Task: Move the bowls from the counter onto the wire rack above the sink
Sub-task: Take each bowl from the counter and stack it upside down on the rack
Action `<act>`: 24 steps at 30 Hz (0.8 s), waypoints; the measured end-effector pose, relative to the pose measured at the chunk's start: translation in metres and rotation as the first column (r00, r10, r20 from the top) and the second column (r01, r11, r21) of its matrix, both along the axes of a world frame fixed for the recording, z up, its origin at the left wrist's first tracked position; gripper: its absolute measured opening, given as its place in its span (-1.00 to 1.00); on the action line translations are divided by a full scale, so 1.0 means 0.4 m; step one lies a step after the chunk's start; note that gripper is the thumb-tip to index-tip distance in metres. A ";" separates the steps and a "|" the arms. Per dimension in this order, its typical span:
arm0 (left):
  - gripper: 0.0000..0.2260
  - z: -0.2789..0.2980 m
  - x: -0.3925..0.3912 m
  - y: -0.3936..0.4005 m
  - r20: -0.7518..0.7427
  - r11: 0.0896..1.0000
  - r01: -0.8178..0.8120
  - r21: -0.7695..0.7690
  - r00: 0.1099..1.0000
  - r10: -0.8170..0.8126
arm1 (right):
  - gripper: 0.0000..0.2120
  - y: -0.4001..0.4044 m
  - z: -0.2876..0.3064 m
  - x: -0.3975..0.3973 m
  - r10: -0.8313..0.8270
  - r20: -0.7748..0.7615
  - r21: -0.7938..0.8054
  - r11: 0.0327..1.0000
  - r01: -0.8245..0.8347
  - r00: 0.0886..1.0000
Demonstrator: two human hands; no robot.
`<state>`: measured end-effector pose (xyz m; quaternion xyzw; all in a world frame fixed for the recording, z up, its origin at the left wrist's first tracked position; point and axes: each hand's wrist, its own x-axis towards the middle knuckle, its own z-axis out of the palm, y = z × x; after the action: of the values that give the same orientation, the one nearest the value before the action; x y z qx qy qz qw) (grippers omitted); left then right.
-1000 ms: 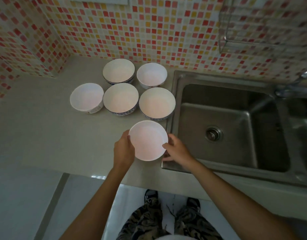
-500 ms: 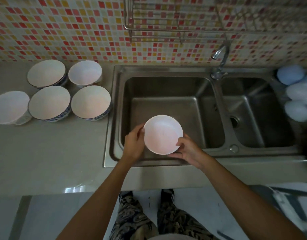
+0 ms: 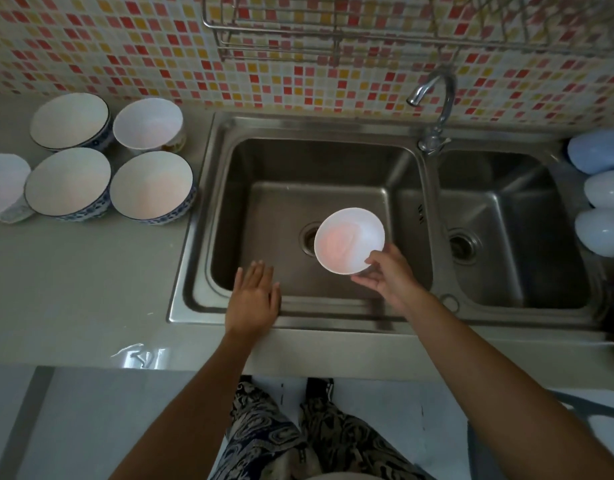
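Steel of the double sink filled the middle of the view, with the wire rack fixed to the tiled wall above it and cut off by the top edge, so how deep it ran and whether anything sat in it could not be told. Five bowls waited on the counter left of the sink, the leftmost cropped by the frame. Over the left basin the right hand carried one small white bowl, thumb on the rim and fingers curled beneath its near edge; how far those fingers reached under it was hidden. The left hand hovered flat and empty over the sink's front lip, its fingers loosely spread. A one-sided grip on a smooth bowl looked likely to slip on the lift, so keeping it level, or bringing the free hand back under the far rim, seemed wise, as did steering wide of the tap standing between bowl and rack. Pale rounded objects at the far right were too blurred to name
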<state>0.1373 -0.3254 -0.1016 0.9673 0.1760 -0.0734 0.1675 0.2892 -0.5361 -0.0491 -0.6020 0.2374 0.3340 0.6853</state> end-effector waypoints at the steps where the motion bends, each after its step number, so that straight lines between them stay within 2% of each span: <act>1: -0.43 -0.002 0.002 -0.002 -0.005 1.000 -0.010 0.005 1.000 0.010 | -0.48 0.001 -0.005 0.008 -0.006 0.000 -0.011 1.000 0.006 1.000; 9: -0.34 -0.011 0.010 -0.003 -0.039 0.996 -0.059 -0.060 0.998 0.057 | -0.54 -0.003 -0.055 0.054 0.047 0.059 -0.167 0.985 -0.036 0.997; 19: -0.36 -0.008 0.010 -0.006 -0.076 0.997 -0.039 -0.061 0.997 0.034 | -0.25 -0.001 -0.074 0.073 0.139 0.202 -0.380 0.924 -0.053 0.969; 24: -0.27 -0.007 0.010 -0.007 -0.074 0.998 -0.037 -0.056 0.997 0.033 | -0.20 0.005 -0.059 0.067 0.257 0.335 -0.505 0.861 -0.057 0.907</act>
<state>0.1412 -0.3282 -0.1043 0.9555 0.1967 -0.1106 0.1899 0.3160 -0.5342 -0.0725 -0.8259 0.1208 0.1928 0.5158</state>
